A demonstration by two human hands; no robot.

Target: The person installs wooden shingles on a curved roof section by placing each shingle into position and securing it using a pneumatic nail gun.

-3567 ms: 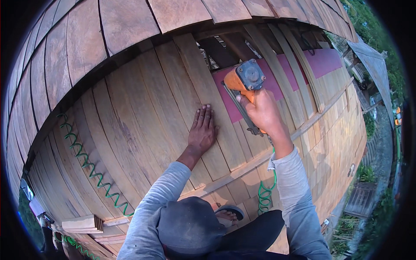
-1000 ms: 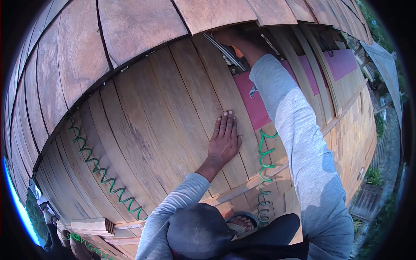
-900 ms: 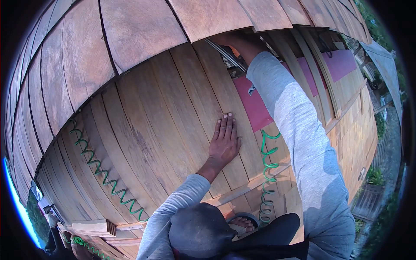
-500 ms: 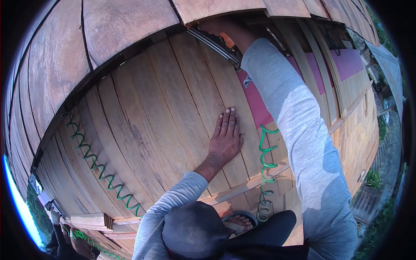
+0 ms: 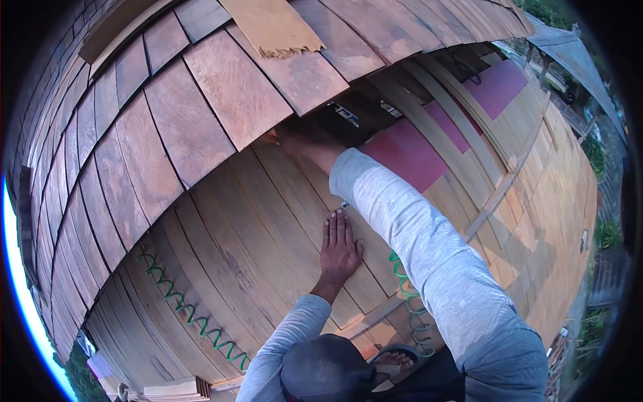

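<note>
My left hand point(image 5: 340, 253) lies flat on the long pale wooden boards point(image 5: 248, 221), palm down, fingers stretched and close together. My right hand point(image 5: 301, 142) reaches under the lower edge of the overlapping wooden shingles point(image 5: 228, 80); its fingers are mostly hidden in shadow. A bit of orange from a nail gun point(image 5: 270, 136) shows beside it, and the earlier frame shows more of this tool in its grip. Below the right forearm a small metal fitting point(image 5: 345, 205) sits just beyond my left fingertips. A green coiled hose point(image 5: 402, 275) passes behind that arm.
A second green coiled hose point(image 5: 191, 311) runs along the boards at left. Red sheet point(image 5: 408, 157) shows under loose strips point(image 5: 435, 114) at right. One broken board point(image 5: 274, 27) lies on the shingles. Stacked boards point(image 5: 174, 388) and my sandalled foot point(image 5: 395, 358) are below.
The view has tilted upward, showing more shingles. My right hand has shifted left along the shingle edge, and less of the nail gun shows. My left hand stays flat on the boards.
</note>
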